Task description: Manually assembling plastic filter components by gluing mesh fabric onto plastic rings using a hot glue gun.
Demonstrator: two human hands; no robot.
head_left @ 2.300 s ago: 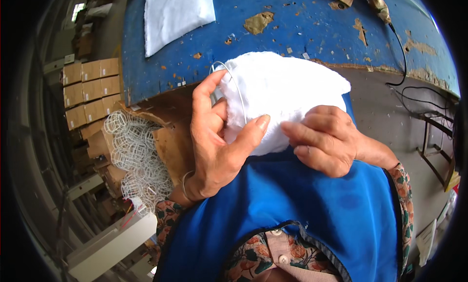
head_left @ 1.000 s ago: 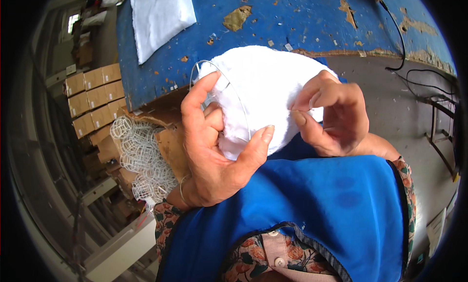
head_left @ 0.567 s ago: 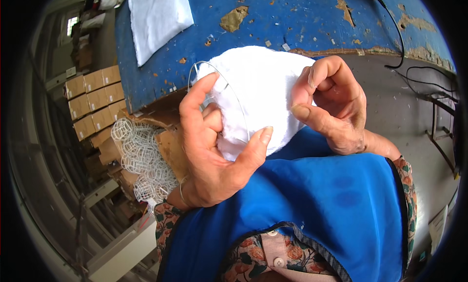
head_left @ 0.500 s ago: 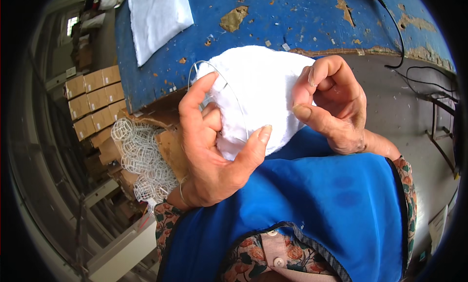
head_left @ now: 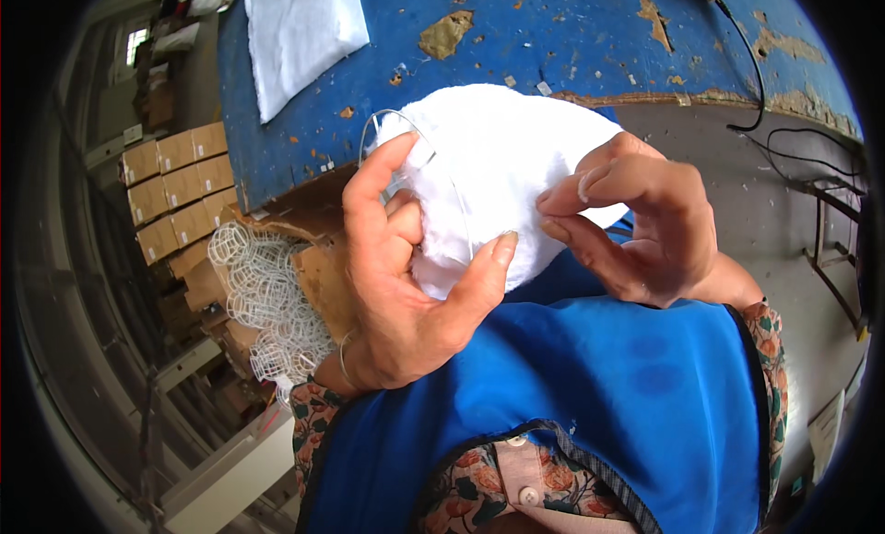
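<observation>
While the left hand [head_left: 401, 285] clamps the white cloth [head_left: 498, 179] between thumb and fingers from seven o'clock, the right hand [head_left: 645, 225] pinches its edge at three o'clock, above the blue surface [head_left: 553, 36].

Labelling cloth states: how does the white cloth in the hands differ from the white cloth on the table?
The held cloth is bunched and rounded, gripped by left hand and right hand; the table cloth lies flat and untouched on the blue table. The held one sits nearer the camera. Both are plain white.
</observation>
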